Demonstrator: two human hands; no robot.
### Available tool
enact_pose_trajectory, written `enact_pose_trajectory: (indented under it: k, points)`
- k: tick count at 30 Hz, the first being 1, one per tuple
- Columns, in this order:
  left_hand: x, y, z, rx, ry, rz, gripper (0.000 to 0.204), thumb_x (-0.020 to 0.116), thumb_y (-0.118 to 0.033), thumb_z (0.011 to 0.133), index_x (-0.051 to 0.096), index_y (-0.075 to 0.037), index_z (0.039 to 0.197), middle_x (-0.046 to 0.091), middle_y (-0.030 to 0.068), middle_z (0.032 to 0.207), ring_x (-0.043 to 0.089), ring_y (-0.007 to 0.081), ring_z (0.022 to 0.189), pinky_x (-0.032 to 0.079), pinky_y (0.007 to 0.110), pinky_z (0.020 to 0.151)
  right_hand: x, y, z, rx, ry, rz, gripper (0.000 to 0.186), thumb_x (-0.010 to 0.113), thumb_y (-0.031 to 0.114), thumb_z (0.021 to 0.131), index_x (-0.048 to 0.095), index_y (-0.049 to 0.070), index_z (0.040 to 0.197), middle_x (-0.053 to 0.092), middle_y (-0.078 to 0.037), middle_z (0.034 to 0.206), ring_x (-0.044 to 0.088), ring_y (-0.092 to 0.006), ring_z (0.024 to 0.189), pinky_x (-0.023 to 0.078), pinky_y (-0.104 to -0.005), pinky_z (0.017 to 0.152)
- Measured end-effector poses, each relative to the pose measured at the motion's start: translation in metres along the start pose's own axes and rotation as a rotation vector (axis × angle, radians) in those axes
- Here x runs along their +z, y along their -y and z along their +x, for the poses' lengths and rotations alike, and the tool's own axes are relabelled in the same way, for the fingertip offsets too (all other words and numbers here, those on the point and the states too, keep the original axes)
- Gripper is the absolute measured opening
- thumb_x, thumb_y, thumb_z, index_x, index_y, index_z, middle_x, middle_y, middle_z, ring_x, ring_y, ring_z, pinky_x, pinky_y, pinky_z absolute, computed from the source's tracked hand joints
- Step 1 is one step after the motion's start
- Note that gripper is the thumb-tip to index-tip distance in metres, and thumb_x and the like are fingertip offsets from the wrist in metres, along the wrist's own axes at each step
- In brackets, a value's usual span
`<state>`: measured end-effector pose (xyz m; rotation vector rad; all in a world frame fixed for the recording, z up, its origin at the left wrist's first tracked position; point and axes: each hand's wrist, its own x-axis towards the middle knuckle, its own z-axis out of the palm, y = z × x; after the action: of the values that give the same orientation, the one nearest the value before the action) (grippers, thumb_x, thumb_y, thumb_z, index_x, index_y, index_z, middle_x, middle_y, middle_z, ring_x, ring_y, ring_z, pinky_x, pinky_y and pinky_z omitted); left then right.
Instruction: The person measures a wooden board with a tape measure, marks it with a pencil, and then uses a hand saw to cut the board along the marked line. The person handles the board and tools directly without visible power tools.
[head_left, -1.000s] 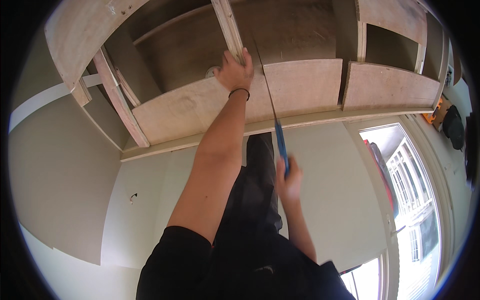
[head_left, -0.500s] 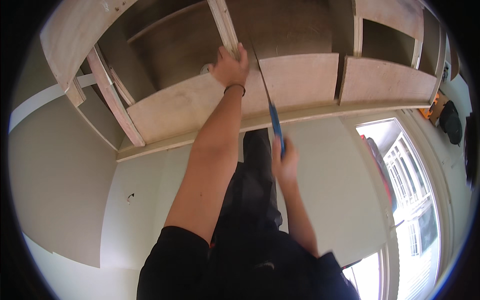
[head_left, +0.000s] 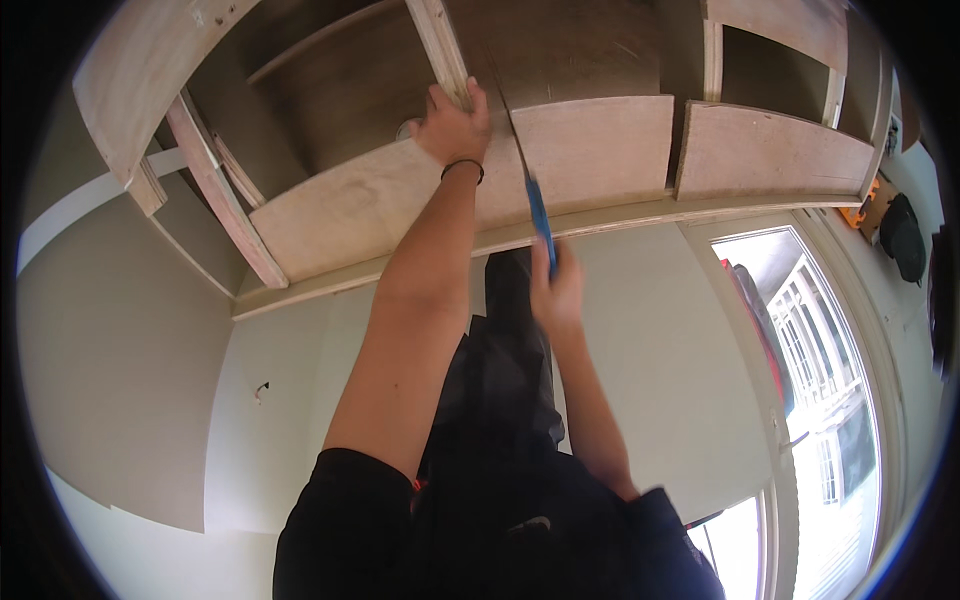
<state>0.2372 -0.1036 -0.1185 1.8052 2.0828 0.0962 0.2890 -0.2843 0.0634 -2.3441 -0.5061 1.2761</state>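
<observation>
My left hand (head_left: pixel 452 125) grips the lower end of an upright wooden batten (head_left: pixel 436 48), its wrist resting over the edge of a pale plywood panel (head_left: pixel 345 220). To its right, my right hand (head_left: pixel 558 290) is closed around the blue handle of a handsaw (head_left: pixel 539 212). The saw's thin dark blade slants up and away across the plywood, along the left end of the right-hand plywood stretch (head_left: pixel 595 150). Motion blur smears the blade and the right fingers. How deep the blade sits in the wood I cannot tell.
A long wooden rail (head_left: pixel 620 212) runs below the plywood. Another plywood piece (head_left: pixel 770 150) stands to the right past a dark gap. At the left are a slanted wooden strip (head_left: pixel 225 190) and a curved board (head_left: pixel 150 85). A bright glazed door (head_left: pixel 820 370) is at the right.
My right hand and the saw have moved up and slightly left, away from me along the blade's line. My left hand keeps its grip on the batten; the whole view has shifted slightly.
</observation>
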Motion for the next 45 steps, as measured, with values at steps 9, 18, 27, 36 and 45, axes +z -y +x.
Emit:
enact_pose_trajectory:
  k: [9, 18, 27, 36, 45]
  points:
    - [0.002, 0.001, 0.001, -0.004, -0.021, -0.006, 0.043, 0.058, -0.049, 0.087, 0.057, -0.006, 0.086, 0.066, 0.0144, 0.080, 0.062, 0.0337, 0.066, 0.038, 0.043, 0.072, 0.004, 0.064, 0.066, 0.045, 0.061, -0.117, 0.047, 0.055, 0.040, 0.099, 0.062, -0.006, 0.097, 0.063, -0.026, 0.075, 0.062, -0.0462, 0.066, 0.049, -0.0483, 0.063]
    - [0.000, 0.000, 0.001, -0.004, -0.010, -0.010, 0.043, 0.058, -0.048, 0.088, 0.056, -0.006, 0.085, 0.066, 0.0129, 0.080, 0.062, 0.0328, 0.066, 0.038, 0.043, 0.072, -0.054, 0.019, -0.095, 0.174, 0.072, -0.057, 0.032, 0.061, 0.029, 0.097, 0.058, -0.001, 0.085, 0.056, -0.017, 0.060, 0.059, -0.0277, 0.051, 0.047, -0.0405, 0.053]
    - [0.001, 0.005, -0.001, -0.003, 0.013, -0.023, 0.045, 0.056, -0.050, 0.089, 0.056, -0.005, 0.086, 0.067, 0.0140, 0.081, 0.063, 0.0342, 0.066, 0.039, 0.043, 0.073, 0.036, 0.042, 0.106, 0.059, 0.067, -0.098, 0.048, 0.058, 0.042, 0.098, 0.062, -0.005, 0.091, 0.059, -0.027, 0.069, 0.061, -0.0417, 0.064, 0.046, -0.0457, 0.059]
    - [-0.002, -0.002, 0.000, 0.001, -0.023, -0.016, 0.043, 0.057, -0.049, 0.088, 0.056, -0.005, 0.086, 0.066, 0.0137, 0.081, 0.062, 0.0338, 0.065, 0.039, 0.044, 0.071, -0.068, 0.026, -0.109, 0.214, 0.115, -0.131, 0.028, 0.059, 0.027, 0.096, 0.059, 0.000, 0.089, 0.058, -0.016, 0.061, 0.063, -0.0332, 0.055, 0.048, -0.0410, 0.054]
    - [0.003, 0.004, 0.001, 0.038, -0.055, 0.012, 0.045, 0.055, -0.050, 0.088, 0.056, -0.005, 0.085, 0.067, 0.0145, 0.077, 0.061, 0.0344, 0.062, 0.039, 0.043, 0.071, 0.019, -0.010, 0.049, -0.151, -0.025, -0.062, 0.047, 0.056, 0.042, 0.098, 0.060, -0.004, 0.089, 0.057, -0.023, 0.065, 0.056, -0.0443, 0.061, 0.045, -0.0474, 0.060]
